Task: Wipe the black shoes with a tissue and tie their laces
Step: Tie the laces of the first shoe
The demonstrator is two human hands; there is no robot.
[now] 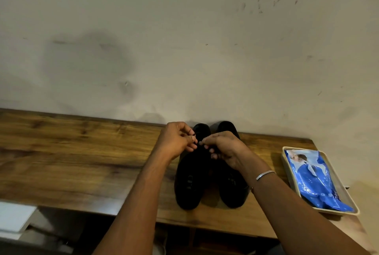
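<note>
Only partial letters "mer" on the blue packet (313, 180).

The table (82, 152) is brown wood with visible grain and a low sheen. At three o'clock from the matt black shoes (189, 185) a glossy blue plastic packet (315, 183) lies in a smooth cream tray (287, 172). The wall (184, 39) behind is matt, scuffed plaster.

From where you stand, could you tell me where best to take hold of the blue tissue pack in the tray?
Pinch the blue tissue pack at its near end, coming from above: it lies flat in the shallow tray, whose raised rim blocks a sideways approach.
</note>
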